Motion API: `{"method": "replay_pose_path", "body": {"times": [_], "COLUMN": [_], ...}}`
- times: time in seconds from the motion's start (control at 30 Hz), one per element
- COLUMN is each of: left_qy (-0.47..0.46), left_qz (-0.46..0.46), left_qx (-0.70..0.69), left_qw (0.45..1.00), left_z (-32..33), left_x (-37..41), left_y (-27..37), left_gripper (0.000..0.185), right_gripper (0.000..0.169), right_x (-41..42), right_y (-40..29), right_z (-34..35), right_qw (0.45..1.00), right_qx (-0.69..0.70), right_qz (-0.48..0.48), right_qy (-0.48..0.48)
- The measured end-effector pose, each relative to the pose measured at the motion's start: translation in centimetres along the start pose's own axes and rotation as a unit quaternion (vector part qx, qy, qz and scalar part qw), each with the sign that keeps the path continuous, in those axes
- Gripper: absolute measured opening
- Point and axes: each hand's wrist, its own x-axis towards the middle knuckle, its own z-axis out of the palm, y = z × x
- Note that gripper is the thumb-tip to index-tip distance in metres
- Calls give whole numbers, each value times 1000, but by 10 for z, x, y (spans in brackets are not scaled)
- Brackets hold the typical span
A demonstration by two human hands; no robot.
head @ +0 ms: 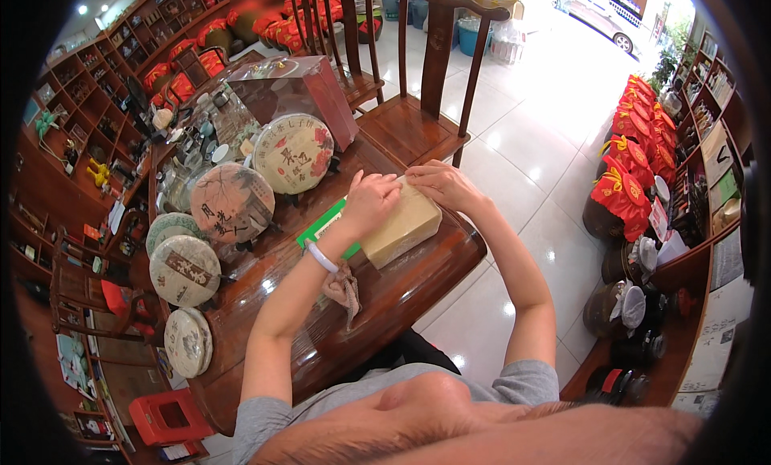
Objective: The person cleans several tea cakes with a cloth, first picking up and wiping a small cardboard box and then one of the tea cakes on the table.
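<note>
In front of me on the polished wooden table lies a tan rectangular box (pixel 405 229) with a glossy surface, perhaps film-wrapped. My left hand (pixel 372 201) is over its left upper part, fingers bent toward the far end. A pale bangle circles that wrist. At the far corner, the bunched fingers of my right hand (pixel 444 187) grip the box's edge; the fingertips are partly hidden. A bright green flat packet or card (pixel 322 226), bearing writing, is partly under my left forearm. Beside the box sits a small brown drawstring pouch (pixel 343 291), partly covered by my left wrist.
Round wrapped tea cakes (pixel 293 153) stand on small stands along the table (pixel 265 320). Behind them are glass teaware and a large dark-red box (pixel 328 100). A wooden chair (pixel 415 127) adjoins the far edge. Jars with red cloth covers (pixel 629 191) line the right; a red stool (pixel 170 414) is lower left.
</note>
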Motion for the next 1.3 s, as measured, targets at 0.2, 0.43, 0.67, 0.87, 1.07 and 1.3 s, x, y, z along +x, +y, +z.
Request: {"method": "replay_pose_path", "body": {"times": [0.2,0.43,0.67,0.87,1.07,1.3], "left_qy": [-3,-102,-96,-87,-104,-94], "left_qz": [-201,-265,-270,-283,-276,-252], "left_qx": [-260,-348,-332,-484,-435,-413], "left_qw": [944,893,899,824,851,870], "left_z": [11,26,20,-7,-3,-10], "left_x": [24,43,44,42,42,35], "left_y": [-18,-38,-28,-10,-18,-27], "left_gripper": [30,26,23,20,21,24], "right_gripper": [17,16,15,24,26,21], "right_x": [-3,-6,-7,1,21,17], "right_y": [6,5,3,7,8,4], "right_z": [11,16,24,32,36,37], "right_qw": [997,987,930,918,885,889], "right_qx": [56,86,202,215,295,316], "right_qz": [29,66,241,300,351,324], "right_qy": [31,122,189,146,80,75]}}
